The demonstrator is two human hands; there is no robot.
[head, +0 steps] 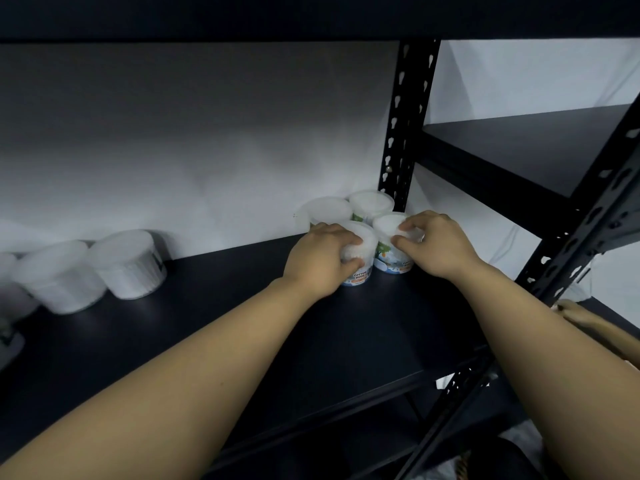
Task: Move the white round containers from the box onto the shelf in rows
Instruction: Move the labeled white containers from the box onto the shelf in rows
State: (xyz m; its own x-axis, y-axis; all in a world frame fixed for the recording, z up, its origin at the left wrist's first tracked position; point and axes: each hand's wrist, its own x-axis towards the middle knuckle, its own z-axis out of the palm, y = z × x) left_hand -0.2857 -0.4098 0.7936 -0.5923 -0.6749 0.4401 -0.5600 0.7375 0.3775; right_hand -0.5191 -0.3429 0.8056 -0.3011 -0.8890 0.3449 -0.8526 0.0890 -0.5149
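Observation:
Both my hands reach onto the dark shelf (242,323) at its back right corner. My left hand (320,258) grips a white round container (363,247) with a blue "cotton buds" label. My right hand (438,242) holds the container beside it (389,225), fingers curled over its lid. Behind these stand two more white containers, one on the left (329,209) and one on the right (370,202), against the white wall. All four form a tight square cluster. A cardboard box (588,323) edge shows at the right.
Several more white containers (128,265) sit in a blurred row at the shelf's far left. A black perforated upright post (403,133) stands right behind the cluster. Another post (588,230) slants at the right, with a second dark shelf (536,147) beyond it.

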